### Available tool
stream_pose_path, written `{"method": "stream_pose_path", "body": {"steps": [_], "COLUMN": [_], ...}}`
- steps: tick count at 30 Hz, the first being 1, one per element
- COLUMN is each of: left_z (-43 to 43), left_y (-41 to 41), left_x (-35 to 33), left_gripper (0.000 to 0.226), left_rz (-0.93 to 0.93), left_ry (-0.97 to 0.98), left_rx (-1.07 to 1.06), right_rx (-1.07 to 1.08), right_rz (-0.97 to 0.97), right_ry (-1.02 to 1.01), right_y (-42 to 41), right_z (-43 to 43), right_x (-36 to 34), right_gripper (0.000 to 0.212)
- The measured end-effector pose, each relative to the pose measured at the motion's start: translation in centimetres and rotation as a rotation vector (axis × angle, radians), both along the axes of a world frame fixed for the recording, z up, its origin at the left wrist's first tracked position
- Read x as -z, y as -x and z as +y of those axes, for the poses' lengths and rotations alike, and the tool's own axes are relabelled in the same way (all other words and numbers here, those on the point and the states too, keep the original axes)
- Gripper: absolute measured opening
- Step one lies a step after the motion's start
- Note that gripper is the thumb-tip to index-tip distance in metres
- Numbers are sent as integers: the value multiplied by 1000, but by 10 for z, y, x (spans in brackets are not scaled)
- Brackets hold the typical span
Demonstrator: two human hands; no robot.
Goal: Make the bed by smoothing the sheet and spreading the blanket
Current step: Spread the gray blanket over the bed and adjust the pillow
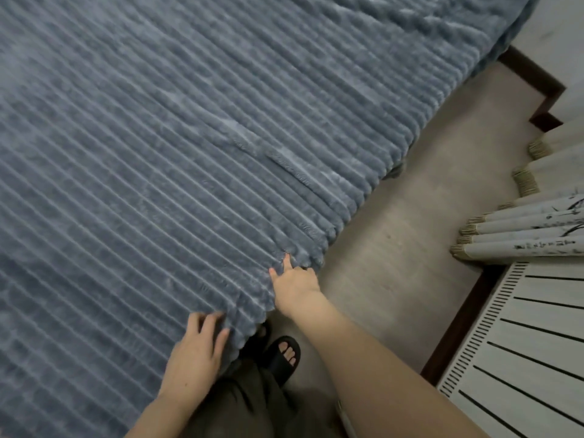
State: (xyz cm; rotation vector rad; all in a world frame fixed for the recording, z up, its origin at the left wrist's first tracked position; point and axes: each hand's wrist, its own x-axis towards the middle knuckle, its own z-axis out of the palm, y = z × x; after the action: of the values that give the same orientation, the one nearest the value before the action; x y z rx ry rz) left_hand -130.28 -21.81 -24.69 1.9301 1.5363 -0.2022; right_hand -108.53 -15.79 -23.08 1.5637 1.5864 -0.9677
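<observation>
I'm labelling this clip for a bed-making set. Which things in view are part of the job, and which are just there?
Part of the job:
blanket
left hand, on the blanket's edge
right hand, at the blanket's corner

Just there:
curtain
radiator
slipper
floor

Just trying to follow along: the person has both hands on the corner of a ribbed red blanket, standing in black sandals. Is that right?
Not quite. The blanket is grey-blue, not red, as the head view shows. The rest stands: the left hand and right hand are both at its near corner, and a black sandal shows below.
</observation>
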Motion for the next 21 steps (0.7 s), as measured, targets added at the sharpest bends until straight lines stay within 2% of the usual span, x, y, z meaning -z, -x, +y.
{"method": "stream_pose_path", "body": {"steps": [3, 5, 8, 10, 12, 16, 21], "left_z": [33, 54, 84, 99, 111, 118, 107], "left_y": [-17, -31, -52, -70, -90, -138, -204], "left_x": [1, 1, 4, 11, 24, 33, 14], "left_gripper": [55, 63, 77, 81, 82, 74, 91], "left_rz": [-37, -2, 67, 81, 126, 188, 191], "left_ry": [-37, -30, 2, 34, 73, 151, 251], "left_rx": [17, 80, 154, 140, 124, 187, 564], "right_rx": [-25, 34, 181, 225, 166, 168, 274], "right_rz": [84, 186, 264, 277, 220, 31, -170], "right_ry": [-55, -209, -616, -705, -596, -315, -221], "right_y": [-9, -23, -56, -87, -126, -223, -288], "right_z": [25, 43, 66, 83, 98, 100, 110], "right_x": [-13, -18, -10, 4, 19, 43, 33], "right_gripper": [36, 26, 27, 45, 61, 62, 79]}}
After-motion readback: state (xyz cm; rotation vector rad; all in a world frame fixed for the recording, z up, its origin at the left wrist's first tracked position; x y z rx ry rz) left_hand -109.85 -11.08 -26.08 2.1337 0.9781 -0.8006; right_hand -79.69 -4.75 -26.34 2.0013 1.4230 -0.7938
